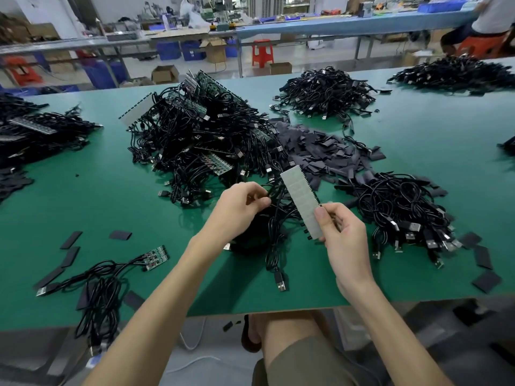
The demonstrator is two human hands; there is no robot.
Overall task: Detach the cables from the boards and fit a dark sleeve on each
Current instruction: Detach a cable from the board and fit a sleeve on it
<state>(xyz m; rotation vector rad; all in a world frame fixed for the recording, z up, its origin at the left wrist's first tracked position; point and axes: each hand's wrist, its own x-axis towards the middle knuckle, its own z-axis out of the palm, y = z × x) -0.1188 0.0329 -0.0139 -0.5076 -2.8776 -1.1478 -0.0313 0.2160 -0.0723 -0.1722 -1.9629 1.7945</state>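
Note:
My right hand (341, 229) grips the near end of a long pale grey board strip (300, 195), held tilted above the green table (117, 196). Black cables (278, 218) hang from the strip's left edge, and my left hand (241, 208) pinches one of them close to the strip. A big heap of boards with cables (206, 137) lies behind my hands. Flat dark sleeves (320, 151) are piled to its right. Another small green board with cables (156, 257) rests at the near left.
A heap of loose black cables with USB plugs (401, 210) lies to the right, with more cable heaps at the far right (326, 90) and far left (41, 135). Single dark sleeves (71, 239) are scattered near the table's front edge. My knees are under the table.

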